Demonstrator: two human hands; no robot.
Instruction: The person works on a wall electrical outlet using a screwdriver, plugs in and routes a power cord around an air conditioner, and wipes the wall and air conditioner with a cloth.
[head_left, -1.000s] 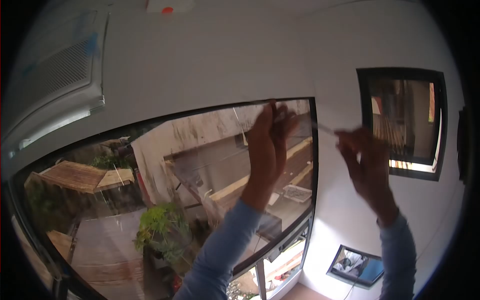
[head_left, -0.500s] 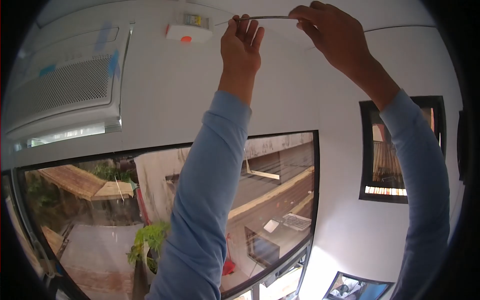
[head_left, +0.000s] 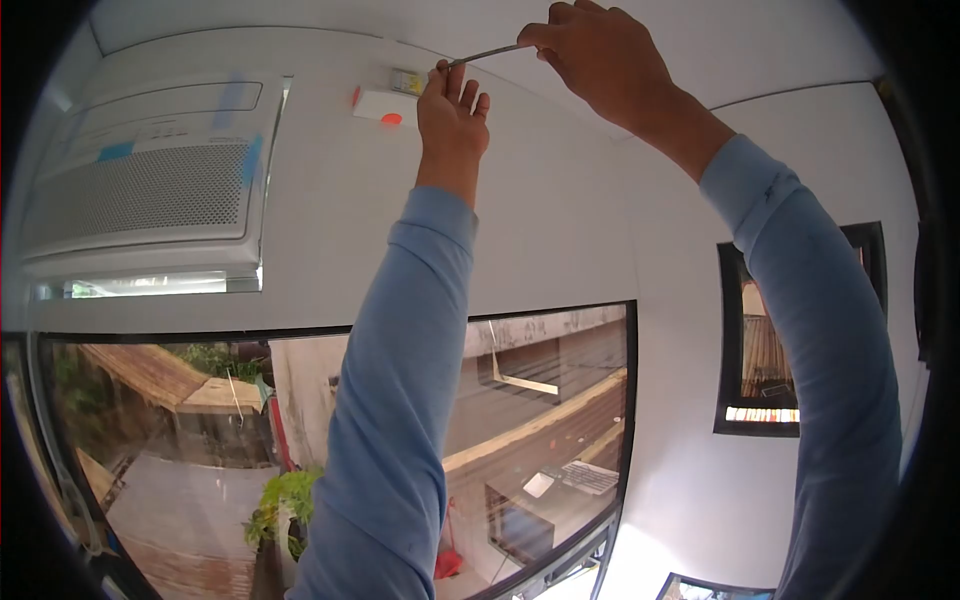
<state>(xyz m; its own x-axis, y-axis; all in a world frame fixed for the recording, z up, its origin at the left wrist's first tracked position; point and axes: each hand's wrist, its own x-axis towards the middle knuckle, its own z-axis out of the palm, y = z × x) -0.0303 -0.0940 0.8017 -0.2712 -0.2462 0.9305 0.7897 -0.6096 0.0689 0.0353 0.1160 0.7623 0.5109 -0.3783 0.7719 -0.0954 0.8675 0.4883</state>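
High up near the ceiling, a thin dark rod [head_left: 487, 54] spans the gap between my two hands. My right hand [head_left: 602, 62] has its fingers closed round the rod's right end. At the other end, my left hand [head_left: 453, 118] pinches the rod between thumb and index finger, with the other fingers raised and apart. Just left of my left fingertips, a small white box [head_left: 375, 103] with an orange-red spot and a yellowish label is on the wall. The rod's left tip is too small to make out clearly.
An air conditioner [head_left: 150, 180] with blue tape hangs on the wall at left. Below is a large black-framed window [head_left: 634, 400] with a plant and roofs behind the glass. A smaller black-framed window [head_left: 730, 340] is on the right wall.
Both hands have risen from in front of the windows to near the ceiling. The view has tilted upward, bringing the white box and more of the air conditioner into sight.
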